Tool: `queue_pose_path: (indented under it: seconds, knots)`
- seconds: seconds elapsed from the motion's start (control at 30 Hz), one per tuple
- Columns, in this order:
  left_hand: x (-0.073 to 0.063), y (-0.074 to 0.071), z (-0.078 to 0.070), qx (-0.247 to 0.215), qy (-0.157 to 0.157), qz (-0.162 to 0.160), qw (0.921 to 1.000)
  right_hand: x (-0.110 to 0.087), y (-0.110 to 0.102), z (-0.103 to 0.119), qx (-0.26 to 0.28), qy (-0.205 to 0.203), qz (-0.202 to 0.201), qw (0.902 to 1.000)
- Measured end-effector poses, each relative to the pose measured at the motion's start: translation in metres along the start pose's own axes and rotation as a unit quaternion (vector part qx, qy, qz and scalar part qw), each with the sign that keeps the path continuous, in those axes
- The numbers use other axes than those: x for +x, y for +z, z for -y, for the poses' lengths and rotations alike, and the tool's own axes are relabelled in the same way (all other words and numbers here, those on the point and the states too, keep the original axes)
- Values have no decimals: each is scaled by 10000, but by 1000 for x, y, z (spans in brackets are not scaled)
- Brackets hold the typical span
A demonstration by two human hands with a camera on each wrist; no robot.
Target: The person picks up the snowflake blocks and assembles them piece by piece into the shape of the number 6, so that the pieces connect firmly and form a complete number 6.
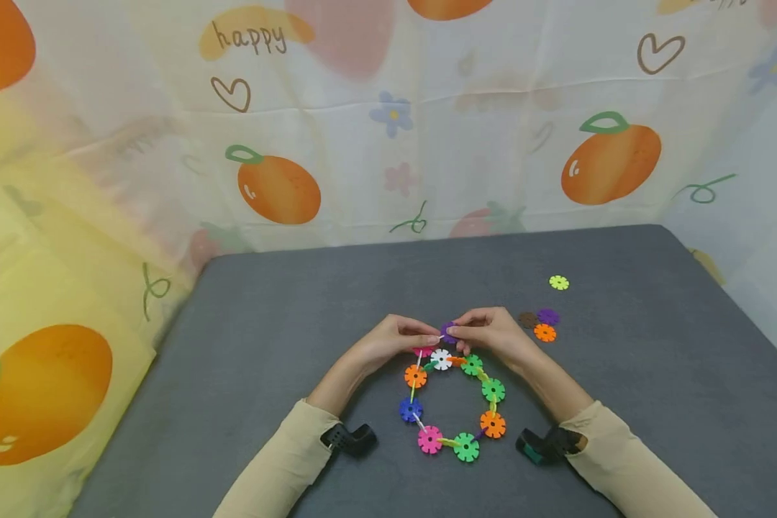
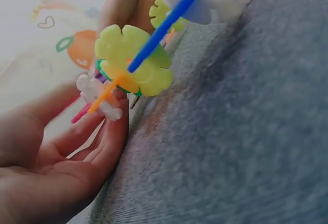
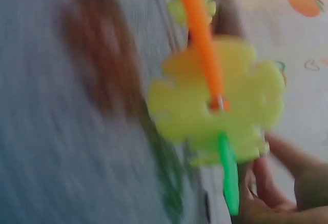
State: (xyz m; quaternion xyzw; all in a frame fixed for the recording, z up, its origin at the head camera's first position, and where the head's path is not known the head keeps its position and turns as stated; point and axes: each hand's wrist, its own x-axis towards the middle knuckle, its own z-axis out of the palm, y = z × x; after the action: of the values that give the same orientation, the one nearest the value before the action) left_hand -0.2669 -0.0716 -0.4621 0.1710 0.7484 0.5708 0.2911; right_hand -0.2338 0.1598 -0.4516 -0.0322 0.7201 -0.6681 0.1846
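Observation:
A ring of slotted interlocking discs in several colours lies in front of me, with a blue disc (image 1: 411, 410) on its left side and a green disc (image 1: 466, 447) at its near end. At its far end my left hand (image 1: 395, 339) pinches a white disc seen edge-on, next to a pink disc (image 1: 422, 352). My right hand (image 1: 492, 334) grips a purple disc (image 1: 447, 332) between thumb and fingers, right at the left fingertips. Yellow discs (image 2: 134, 60) (image 3: 220, 98) of the chain fill the wrist views and partly hide both hands.
On the grey table (image 1: 285, 309), to the right of my right hand, lie a loose brown disc (image 1: 527, 319), a purple one (image 1: 548, 316) and an orange one (image 1: 545, 332). A yellow-green disc (image 1: 559, 283) lies farther back. A printed cloth (image 1: 343, 165) hangs behind the table.

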Motion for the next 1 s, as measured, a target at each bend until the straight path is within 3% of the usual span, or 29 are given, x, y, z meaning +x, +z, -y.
queue_pose_path:
  seconds: [0.07, 0.17, 0.23, 0.33, 0.43, 0.57, 0.67, 0.87, 1.0]
  knots:
    - [0, -2, 1, -180, -82, 53, 9998, 1, -2, 3, -277, -64, -129, 9995]
    - [0, -2, 2, -463, -122, 24, 9989, 1, -9, 4, -899, -267, -723, 9930]
    - [0, 0, 2, -624, -96, -98, 9980, 3, -13, 1, -1518, -528, -1263, 9789]
    - [2, 2, 3, -648, -89, -348, 9973, 4, -18, -4, -2587, -896, -1791, 9450]
    - [3, 4, 2, -601, -90, -531, 9967, 5, -19, -7, -3196, -1081, -1886, 9223]
    - [2, 4, 1, -481, -20, -728, 9962, 6, -20, -7, -3454, -1180, -1754, 9143]
    - [1, 4, 1, -278, 78, -901, 9955, 6, -22, -7, -3303, -1217, -1634, 9217]
    - [1, 6, 2, -66, 172, -1217, 9924, 6, -23, -11, -1621, -1386, -519, 9756]
    - [1, 8, 1, -45, 181, -1366, 9904, 5, -19, -13, -1008, -1525, 33, 9832]
